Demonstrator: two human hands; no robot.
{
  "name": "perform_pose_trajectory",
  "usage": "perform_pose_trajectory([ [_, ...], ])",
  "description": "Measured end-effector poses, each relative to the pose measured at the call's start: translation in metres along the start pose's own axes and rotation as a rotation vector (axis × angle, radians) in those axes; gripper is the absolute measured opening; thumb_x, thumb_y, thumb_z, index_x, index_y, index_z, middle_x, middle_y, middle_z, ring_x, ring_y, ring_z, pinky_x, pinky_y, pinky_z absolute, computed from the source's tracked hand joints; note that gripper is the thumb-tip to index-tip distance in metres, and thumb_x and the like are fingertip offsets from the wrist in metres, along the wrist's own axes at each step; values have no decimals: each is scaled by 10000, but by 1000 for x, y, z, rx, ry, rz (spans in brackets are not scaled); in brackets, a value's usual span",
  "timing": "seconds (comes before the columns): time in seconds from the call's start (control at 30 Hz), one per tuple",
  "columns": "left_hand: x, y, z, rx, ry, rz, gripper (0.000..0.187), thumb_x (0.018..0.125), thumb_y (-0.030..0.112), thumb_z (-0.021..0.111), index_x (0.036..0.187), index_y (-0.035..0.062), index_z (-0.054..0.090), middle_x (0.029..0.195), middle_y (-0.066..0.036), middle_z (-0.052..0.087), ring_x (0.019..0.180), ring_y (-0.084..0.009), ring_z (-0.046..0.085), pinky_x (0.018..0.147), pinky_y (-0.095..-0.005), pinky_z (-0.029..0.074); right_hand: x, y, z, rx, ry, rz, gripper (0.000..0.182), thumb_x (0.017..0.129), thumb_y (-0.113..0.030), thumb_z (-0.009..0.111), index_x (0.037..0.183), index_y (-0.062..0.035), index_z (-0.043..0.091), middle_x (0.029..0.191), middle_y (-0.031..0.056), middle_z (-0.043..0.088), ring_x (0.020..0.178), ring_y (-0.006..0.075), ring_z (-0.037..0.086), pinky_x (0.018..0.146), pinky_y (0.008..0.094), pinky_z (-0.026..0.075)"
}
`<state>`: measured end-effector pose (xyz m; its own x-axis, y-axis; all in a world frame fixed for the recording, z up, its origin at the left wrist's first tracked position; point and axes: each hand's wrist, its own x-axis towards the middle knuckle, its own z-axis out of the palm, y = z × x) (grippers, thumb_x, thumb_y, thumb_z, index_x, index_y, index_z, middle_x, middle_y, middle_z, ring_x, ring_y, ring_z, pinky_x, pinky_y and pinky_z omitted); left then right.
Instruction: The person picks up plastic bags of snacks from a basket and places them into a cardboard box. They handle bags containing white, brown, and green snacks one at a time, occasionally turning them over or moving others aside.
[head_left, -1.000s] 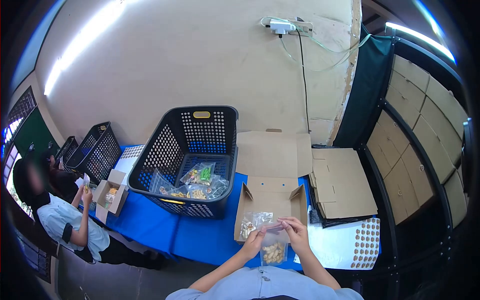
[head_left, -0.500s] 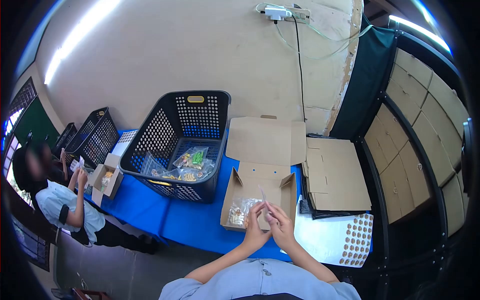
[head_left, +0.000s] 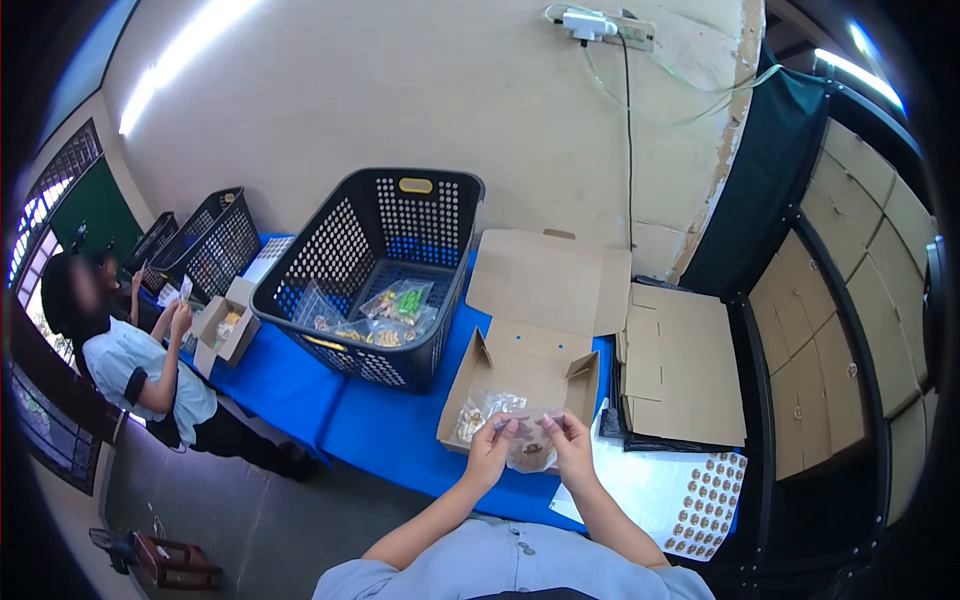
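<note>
In the head view we pinch a clear snack bag (head_left: 528,452) between our left hand (head_left: 489,447) and right hand (head_left: 572,440) over the open cardboard box (head_left: 524,380), where one filled bag (head_left: 478,415) lies, while more wait in the black basket (head_left: 330,290).

A cream plastered wall (head_left: 420,90) rises behind a blue-covered worktop (head_left: 300,400), lit by a fluorescent tube (head_left: 190,50) at upper left. A power strip (head_left: 600,25) hangs high on the wall; barred windows (head_left: 50,200) stand at far left above a grey concrete floor (head_left: 250,520).
</note>
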<state>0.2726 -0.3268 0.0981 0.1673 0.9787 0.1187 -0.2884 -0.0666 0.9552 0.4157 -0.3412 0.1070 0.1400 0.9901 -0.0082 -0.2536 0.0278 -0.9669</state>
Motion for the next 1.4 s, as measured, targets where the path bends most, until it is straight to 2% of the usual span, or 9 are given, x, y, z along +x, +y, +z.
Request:
perform_pose_trajectory([
  [0.13, 0, -4, -16, 68, 9, -43, 243, 939, 182, 596, 1100, 0, 588, 1019, -57, 624, 958, -113, 580, 880, -259, 445, 9, 5, 8, 355, -2, 108, 192, 945, -226, 588, 993, -46, 635, 893, 6, 626, 833, 81, 556, 779, 241, 446],
  [0.2, -2, -9, -28, 67, -91, -153, 257, 913, 146, 627, 1127, 17, 567, 1062, -60, 633, 995, -120, 585, 888, -280, 459, 14, 15, 10, 326, -33, 94, 213, 954, -248, 572, 1016, -53, 629, 906, 5, 625, 833, 74, 555, 784, 246, 455],
  [0.37, -10, -9, -33, 143, -101, -95, 259, 914, 148, 628, 1120, 8, 558, 1062, -57, 627, 993, -108, 571, 858, -267, 461, 16, 27, 15, 437, 33, 126, 245, 969, -256, 540, 1071, -44, 608, 946, 12, 624, 873, 87, 563, 820, 245, 448],
  [0.53, -23, -26, -34, 96, 5, -86, 228, 947, 180, 579, 1094, 8, 548, 1017, -53, 605, 971, -106, 556, 853, -262, 449, 6, 28, 19, 95, -70, 58, 291, 928, -193, 603, 1167, -32, 560, 1057, 38, 632, 962, 117, 579, 890, 278, 447],
  [0.73, -17, -32, -30, 77, -72, -132, 312, 985, 263, 507, 1160, 5, 512, 1053, -68, 587, 994, -113, 545, 878, -267, 444, 2, 23, -1, -9, -104, 141, 222, 880, -148, 663, 1051, -10, 634, 973, 52, 668, 881, 110, 596, 824, 262, 456],
  [0.87, -16, -45, -42, 118, -90, -98, 337, 952, 242, 575, 1171, -2, 495, 1061, -72, 582, 1025, -117, 535, 881, -274, 446, -3, 26, 6, -49, -43, 113, 166, 884, -133, 651, 992, -6, 656, 917, 48, 670, 857, 103, 594, 796, 252, 450],
  [1.0, -29, -24, -75, 74, -50, -151, 322, 902, 168, 645, 1137, -8, 514, 1018, -66, 574, 984, -129, 552, 812, -262, 461, -4, 50, 47, 20, -61, 149, 196, 897, -177, 648, 1004, -13, 650, 916, 38, 658, 876, 105, 579, 814, 256, 443],
  [1.27, -84, 13, -213, 32, 223, -173, 248, 946, 215, 588, 1089, 22, 524, 1018, -51, 601, 951, -93, 555, 814, -258, 465, 2, 99, 185, 24, -402, 353, 195, 897, -173, 643, 1020, -22, 641, 925, 20, 662, 864, 88, 585, 792, 250, 446],
  [1.4, -116, 22, -258, 32, 306, -166, 239, 952, 196, 574, 1105, 20, 523, 1025, -47, 602, 941, -87, 563, 812, -253, 464, 6, 123, 242, 61, -415, 388, 230, 893, -223, 659, 1010, -25, 651, 905, 3, 652, 828, 65, 562, 782, 225, 431],
])
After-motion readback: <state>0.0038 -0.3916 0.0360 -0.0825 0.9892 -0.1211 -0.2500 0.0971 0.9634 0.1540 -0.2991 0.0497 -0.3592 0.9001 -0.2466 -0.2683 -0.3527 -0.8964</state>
